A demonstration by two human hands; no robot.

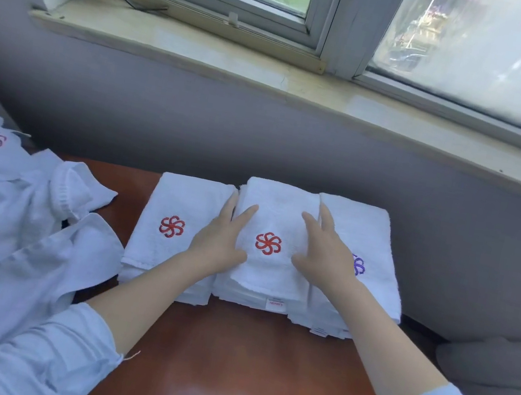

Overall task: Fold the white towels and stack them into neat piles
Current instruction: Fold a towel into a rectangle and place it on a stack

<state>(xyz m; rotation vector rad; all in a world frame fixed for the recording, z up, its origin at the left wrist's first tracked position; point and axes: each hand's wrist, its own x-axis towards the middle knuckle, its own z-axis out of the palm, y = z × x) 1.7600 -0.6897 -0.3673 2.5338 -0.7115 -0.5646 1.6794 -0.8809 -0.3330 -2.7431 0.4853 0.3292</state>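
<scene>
Three piles of folded white towels stand side by side at the far edge of the table. The left pile [175, 217] and the middle pile [275, 214] each show a red flower emblem on top; the right pile [361, 229] shows a purple one. My left hand [220, 239] rests flat on the left edge of the middle pile's top towel, fingers straight. My right hand [325, 254] lies flat on that towel's right edge, partly covering the purple emblem.
A heap of unfolded white towels [4, 221] covers the left side. The brown wooden table [239, 367] reaches to the grey wall under the window sill [274, 74]. Grey cushions [492, 377] sit to the right of the table.
</scene>
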